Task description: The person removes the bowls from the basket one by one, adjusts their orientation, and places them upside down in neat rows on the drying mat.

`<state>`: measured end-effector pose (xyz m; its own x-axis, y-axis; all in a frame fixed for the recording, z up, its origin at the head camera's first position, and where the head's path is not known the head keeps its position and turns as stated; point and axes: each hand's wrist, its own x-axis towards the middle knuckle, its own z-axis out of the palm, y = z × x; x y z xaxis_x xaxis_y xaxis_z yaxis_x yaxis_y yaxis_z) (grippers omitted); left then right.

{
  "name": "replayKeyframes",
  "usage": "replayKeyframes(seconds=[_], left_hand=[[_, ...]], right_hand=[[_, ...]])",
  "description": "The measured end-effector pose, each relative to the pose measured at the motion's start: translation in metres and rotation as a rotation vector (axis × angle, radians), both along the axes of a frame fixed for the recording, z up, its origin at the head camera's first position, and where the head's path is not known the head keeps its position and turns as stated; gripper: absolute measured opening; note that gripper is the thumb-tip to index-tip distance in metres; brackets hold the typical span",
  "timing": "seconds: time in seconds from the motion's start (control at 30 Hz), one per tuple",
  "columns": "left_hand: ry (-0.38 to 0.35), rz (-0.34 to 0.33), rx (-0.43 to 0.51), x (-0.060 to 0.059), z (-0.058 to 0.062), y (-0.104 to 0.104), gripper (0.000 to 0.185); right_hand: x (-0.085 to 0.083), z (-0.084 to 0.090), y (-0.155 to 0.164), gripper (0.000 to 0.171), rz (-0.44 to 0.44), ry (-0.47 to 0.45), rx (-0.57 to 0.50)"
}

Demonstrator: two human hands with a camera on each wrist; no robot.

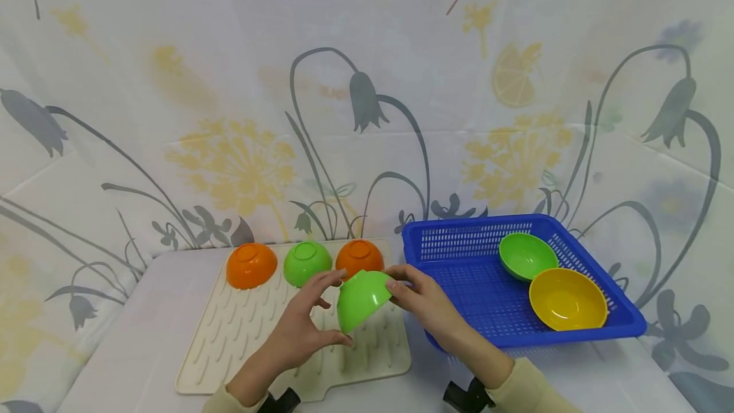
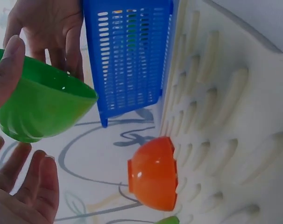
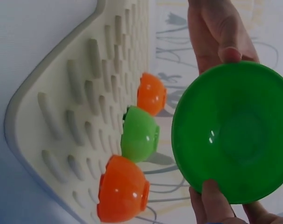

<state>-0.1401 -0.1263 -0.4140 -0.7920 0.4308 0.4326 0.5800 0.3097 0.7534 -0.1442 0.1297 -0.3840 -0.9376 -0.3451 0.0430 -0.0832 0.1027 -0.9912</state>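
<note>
The table (image 1: 143,311) under a white cloth carries everything. On my right sits the blue basket (image 1: 476,285), perforated, holding a green bowl in the basket (image 1: 524,255) leaning against the far side and a yellow bowl (image 1: 566,298) just in front of it, both mouth-up. On my left lies the cream drying mat (image 1: 229,336), ridged, its edge just beside the basket. Along the mat's far edge three bowls stand mouth-down in a row: the left orange bowl (image 1: 250,265), the middle green bowl (image 1: 306,262), the right orange bowl (image 1: 359,256).

The held green bowl (image 1: 362,298) is in the air above the mat's right half, tilted, base toward the far side, rim toward me and downward. It sits just in front of the right orange bowl.

My left hand (image 1: 301,330) pinches it: thumb below at the rim, fingers curved over the top. My right hand (image 1: 424,301) grasps the opposite side, fingertips on the wall, thumb at the rim.
</note>
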Motion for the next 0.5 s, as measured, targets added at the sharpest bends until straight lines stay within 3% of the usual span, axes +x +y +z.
replayKeyframes(seconds=[0.23, 0.5], left_hand=[[-0.213, 0.063, 0.049, 0.0, 0.001, -0.002, 0.102], [-0.326, 0.05, 0.021, 0.0, 0.003, -0.003, 0.087]], right_hand=[[0.004, -0.001, 0.007, 0.045, 0.037, 0.035, 0.021], [0.006, -0.004, 0.012, 0.047, 0.082, 0.05, -0.001]])
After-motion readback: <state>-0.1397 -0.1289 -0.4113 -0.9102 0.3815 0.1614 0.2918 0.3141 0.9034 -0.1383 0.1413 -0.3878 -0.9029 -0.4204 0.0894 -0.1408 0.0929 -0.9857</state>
